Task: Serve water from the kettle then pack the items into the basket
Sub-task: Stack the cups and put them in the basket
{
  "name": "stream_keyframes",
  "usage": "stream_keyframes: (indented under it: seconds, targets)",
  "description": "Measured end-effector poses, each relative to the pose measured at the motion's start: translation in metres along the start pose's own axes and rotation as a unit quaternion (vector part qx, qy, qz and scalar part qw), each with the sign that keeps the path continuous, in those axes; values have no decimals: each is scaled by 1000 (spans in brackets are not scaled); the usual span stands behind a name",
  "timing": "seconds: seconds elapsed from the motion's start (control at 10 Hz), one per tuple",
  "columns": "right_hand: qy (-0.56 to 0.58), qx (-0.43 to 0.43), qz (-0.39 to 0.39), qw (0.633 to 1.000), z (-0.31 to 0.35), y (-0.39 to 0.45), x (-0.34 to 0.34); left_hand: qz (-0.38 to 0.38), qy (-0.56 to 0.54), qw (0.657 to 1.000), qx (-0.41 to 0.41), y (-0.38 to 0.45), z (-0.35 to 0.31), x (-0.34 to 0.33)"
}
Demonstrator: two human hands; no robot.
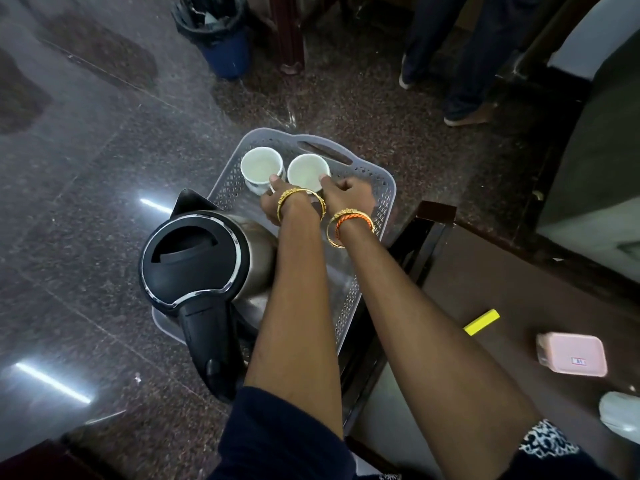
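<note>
A grey perforated plastic basket [377, 188] sits beside a dark table edge. Inside it at the near end stands a steel kettle [194, 258] with a black lid and handle. At the far end are two white cups. My left hand [273, 202] grips the left cup [259, 166], thumb on its rim. My right hand [346, 192] holds the right cup [306, 171] the same way. Both cups are upright, side by side, and seem to hold water.
A dark brown table [519, 306] at the right carries a yellow block [481, 322], a pink box [571, 355] and a white object [620, 414]. Beyond, on the granite floor, stand a blue bin [221, 36] with a black liner and a person's legs [464, 64].
</note>
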State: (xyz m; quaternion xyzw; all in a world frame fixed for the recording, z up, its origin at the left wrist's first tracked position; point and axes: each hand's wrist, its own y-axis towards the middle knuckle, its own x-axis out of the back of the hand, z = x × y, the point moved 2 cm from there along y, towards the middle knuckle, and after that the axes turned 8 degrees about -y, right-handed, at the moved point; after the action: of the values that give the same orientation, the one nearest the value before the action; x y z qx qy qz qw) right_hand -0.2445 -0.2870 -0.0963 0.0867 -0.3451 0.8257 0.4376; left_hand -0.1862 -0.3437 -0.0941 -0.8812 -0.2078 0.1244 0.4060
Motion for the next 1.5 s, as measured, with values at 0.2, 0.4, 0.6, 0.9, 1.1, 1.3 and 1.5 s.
stream_keyframes:
  seconds: [0.2,0.4,0.6,0.9,1.1,1.3,1.5]
  targets:
    - [42,36,77,995,-16,-6,10,78,137,985,-68,-11,2,9]
    - [171,54,45,983,-28,-37,53,24,196,955,-220,-61,21,35]
    - [325,97,-143,930,-81,-83,171,137,162,873,-440,-170,87,73]
    - [303,-101,-368,873,-259,-137,337,438,437,747,-244,-285,291,138]
    - [256,-184,-417,852,-356,-163,413,483,583,622,-201,-319,392,167]
    - [222,-271,-361,864,-430,-166,474,473,672,540,-184,-339,461,172]
    - [157,-367,-303,865,-483,-152,510,449,696,513,-227,-355,504,168]
